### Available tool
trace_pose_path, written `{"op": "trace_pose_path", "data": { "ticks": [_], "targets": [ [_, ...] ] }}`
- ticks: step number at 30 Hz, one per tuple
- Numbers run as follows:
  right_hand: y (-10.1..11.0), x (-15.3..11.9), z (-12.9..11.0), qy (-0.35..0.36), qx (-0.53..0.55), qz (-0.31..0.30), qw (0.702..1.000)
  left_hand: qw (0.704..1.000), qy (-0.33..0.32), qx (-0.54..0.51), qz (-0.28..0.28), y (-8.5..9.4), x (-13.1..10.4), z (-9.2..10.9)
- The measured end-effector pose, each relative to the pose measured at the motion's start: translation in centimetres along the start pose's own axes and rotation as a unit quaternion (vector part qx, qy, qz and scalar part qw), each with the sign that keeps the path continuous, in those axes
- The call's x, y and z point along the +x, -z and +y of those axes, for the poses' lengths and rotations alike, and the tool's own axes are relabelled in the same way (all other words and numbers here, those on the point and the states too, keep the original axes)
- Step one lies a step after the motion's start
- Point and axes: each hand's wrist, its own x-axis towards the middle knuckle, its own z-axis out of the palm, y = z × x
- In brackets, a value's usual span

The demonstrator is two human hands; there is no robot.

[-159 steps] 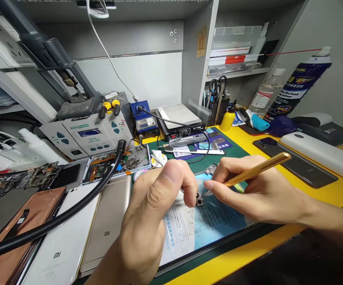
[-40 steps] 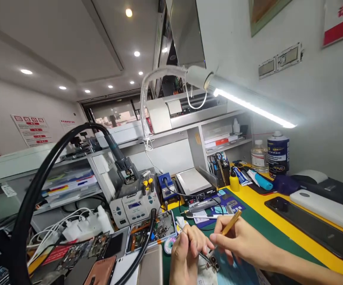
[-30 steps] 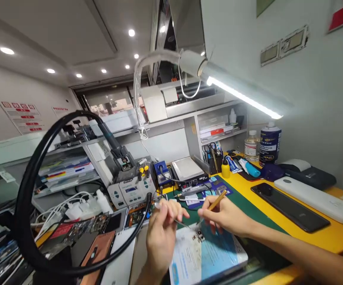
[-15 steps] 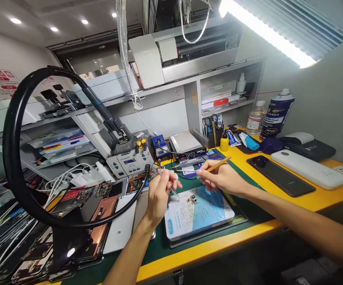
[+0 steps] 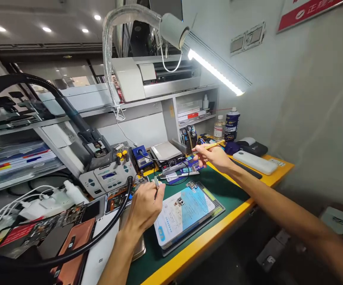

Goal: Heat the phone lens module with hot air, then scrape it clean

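Observation:
My left hand [image 5: 146,204] is closed around slim metal tweezers [image 5: 156,183], with one end standing above the fingers and the other end hidden. It is at the left edge of a blue-and-white box [image 5: 186,221]. On top of the box lies a small camera module [image 5: 178,201] with two lenses. At the box's far edge is a small metal part [image 5: 191,184]. My right hand [image 5: 211,155] grips a thin gold-handled tool [image 5: 215,145] like a pen, raised above the green mat [image 5: 230,186]. The kind of tip cannot be made out.
A black flexible hose [image 5: 120,209] curves across the left, over disassembled phones [image 5: 73,245]. A hot-air station [image 5: 108,176] and a blue soldering unit [image 5: 142,157] stand behind. A white power bank [image 5: 256,161] and spray can [image 5: 232,124] are at right; a lamp [image 5: 215,71] hangs above.
My view has swung to the right. My right hand has lifted away from the box toward the back, with the gold-handled tool. My left hand has turned palm down and pulled back from the module.

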Motion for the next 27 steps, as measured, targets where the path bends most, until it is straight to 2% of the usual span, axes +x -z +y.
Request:
{"op": "trace_pose_path", "data": {
  "ticks": [4, 8, 12, 15, 21, 27],
  "targets": [
    [4.6, -3.2, 0.5, -0.006, -0.121, 0.100, 0.988, 0.996, -0.054, 0.026, 0.070, 0.0, -0.1, -1.9],
    [7.6, -6.5, 3.2, -0.069, -0.298, 0.159, 0.939, 0.988, -0.093, 0.034, 0.115, 0.1, 0.0, -2.1],
    [8.2, -8.7, 6.3, -0.142, -0.422, 0.136, 0.885, 0.985, -0.112, 0.039, 0.126, -0.1, 0.0, -1.2],
    [8.5, -9.3, 7.5, -0.174, -0.466, 0.112, 0.860, 0.984, -0.117, 0.045, 0.129, -0.4, 0.0, -0.9],
    [9.6, -8.4, 7.6, -0.209, -0.494, 0.062, 0.841, 0.983, -0.122, 0.051, 0.131, -0.5, -0.1, -0.7],
    [9.4, -7.2, 7.3, -0.229, -0.521, 0.059, 0.820, 0.982, -0.123, 0.049, 0.137, -0.5, 0.0, -0.6]
  ]
}}
